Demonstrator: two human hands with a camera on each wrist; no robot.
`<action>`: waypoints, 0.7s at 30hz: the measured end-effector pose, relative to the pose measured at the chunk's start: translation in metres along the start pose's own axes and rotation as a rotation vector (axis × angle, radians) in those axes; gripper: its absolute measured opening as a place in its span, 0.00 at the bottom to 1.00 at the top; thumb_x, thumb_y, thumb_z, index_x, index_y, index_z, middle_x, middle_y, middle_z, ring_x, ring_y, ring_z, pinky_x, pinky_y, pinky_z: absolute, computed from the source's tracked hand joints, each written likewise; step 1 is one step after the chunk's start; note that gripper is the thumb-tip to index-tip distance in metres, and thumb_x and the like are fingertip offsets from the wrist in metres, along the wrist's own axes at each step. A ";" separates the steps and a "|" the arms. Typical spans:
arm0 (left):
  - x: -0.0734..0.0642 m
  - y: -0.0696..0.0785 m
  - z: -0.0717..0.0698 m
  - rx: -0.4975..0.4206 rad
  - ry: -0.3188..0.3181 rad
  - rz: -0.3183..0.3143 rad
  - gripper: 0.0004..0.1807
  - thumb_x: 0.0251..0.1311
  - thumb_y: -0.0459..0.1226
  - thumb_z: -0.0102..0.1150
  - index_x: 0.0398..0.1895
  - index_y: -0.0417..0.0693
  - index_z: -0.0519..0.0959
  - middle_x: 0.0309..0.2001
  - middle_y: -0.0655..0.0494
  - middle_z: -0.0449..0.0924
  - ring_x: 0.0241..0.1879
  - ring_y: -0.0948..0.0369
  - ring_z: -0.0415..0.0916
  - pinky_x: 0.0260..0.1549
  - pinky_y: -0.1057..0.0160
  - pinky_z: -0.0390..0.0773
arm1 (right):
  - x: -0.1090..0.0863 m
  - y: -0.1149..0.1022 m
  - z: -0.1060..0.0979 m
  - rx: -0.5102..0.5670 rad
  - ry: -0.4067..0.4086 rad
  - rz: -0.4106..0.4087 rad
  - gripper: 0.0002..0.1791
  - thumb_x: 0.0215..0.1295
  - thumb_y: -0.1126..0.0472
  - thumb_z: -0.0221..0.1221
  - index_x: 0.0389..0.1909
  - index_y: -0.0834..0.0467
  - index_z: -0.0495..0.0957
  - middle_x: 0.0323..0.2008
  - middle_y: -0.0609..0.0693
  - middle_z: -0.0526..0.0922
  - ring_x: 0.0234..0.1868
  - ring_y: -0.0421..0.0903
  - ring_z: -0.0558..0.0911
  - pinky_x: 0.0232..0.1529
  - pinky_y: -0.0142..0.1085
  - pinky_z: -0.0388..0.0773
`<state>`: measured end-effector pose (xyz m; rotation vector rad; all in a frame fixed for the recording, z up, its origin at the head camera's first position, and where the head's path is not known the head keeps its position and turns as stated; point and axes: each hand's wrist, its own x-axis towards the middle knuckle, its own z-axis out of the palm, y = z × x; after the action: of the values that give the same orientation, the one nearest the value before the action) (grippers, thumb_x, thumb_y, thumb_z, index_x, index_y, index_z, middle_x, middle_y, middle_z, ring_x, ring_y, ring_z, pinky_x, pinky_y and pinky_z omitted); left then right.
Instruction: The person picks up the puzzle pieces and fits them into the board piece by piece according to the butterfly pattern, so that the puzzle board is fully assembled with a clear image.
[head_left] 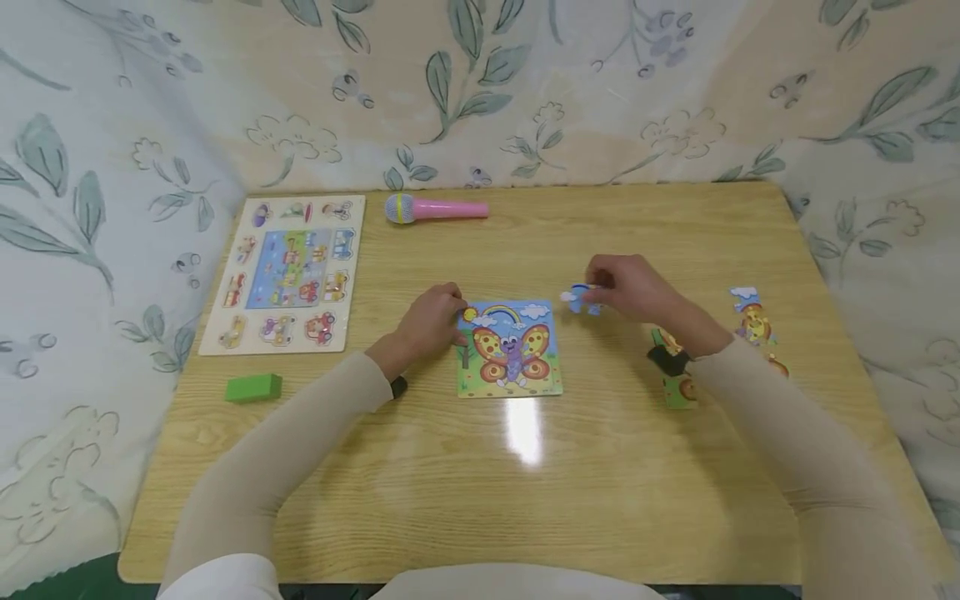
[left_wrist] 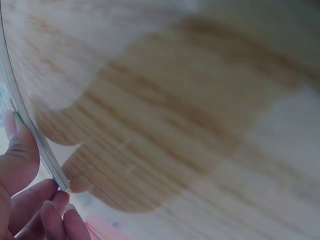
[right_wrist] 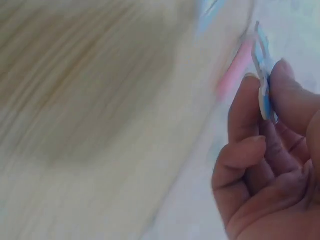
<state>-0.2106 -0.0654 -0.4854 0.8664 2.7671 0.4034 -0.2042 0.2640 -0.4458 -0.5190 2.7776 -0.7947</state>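
The blue puzzle piece (head_left: 577, 297) sits pinched in the nearly closed fingers of the right hand (head_left: 628, 287), over the tabletop (head_left: 450, 483) between its middle and right edge. The left hand (head_left: 431, 325) pinches the butterfly puzzle (head_left: 512, 354) by its left side, near the tabletop's middle.

The left sleeve (head_left: 277, 462) and right sleeve (head_left: 795, 442) are long and beige, a small black piece (head_left: 399, 387) at the left wrist, a larger black piece (head_left: 667, 361) at the right. White cloth (head_left: 225, 578) shows at the left sleeve's upper end.
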 end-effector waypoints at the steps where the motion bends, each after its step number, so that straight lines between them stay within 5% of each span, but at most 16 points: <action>1: 0.001 0.000 0.001 0.001 -0.007 -0.001 0.33 0.45 0.47 0.74 0.52 0.35 0.80 0.49 0.47 0.76 0.49 0.53 0.74 0.55 0.57 0.74 | 0.008 -0.012 0.008 0.036 -0.018 -0.017 0.09 0.61 0.59 0.65 0.32 0.57 0.75 0.27 0.50 0.78 0.28 0.45 0.71 0.30 0.36 0.68; 9: 0.003 0.002 0.005 0.022 -0.004 0.008 0.33 0.44 0.48 0.74 0.51 0.36 0.81 0.49 0.48 0.76 0.49 0.53 0.74 0.55 0.58 0.74 | 0.058 -0.056 0.063 0.075 -0.149 -0.056 0.11 0.58 0.54 0.67 0.32 0.57 0.78 0.28 0.49 0.79 0.31 0.45 0.73 0.36 0.37 0.70; 21: 0.001 -0.001 0.002 0.018 0.022 0.012 0.33 0.42 0.47 0.75 0.49 0.34 0.81 0.48 0.47 0.77 0.47 0.54 0.75 0.52 0.59 0.76 | 0.068 -0.066 0.076 -0.083 -0.117 -0.075 0.12 0.57 0.52 0.68 0.29 0.56 0.80 0.25 0.48 0.79 0.27 0.45 0.74 0.31 0.36 0.71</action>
<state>-0.2113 -0.0657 -0.4873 0.8883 2.7907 0.3928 -0.2264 0.1497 -0.4803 -0.6657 2.7053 -0.6444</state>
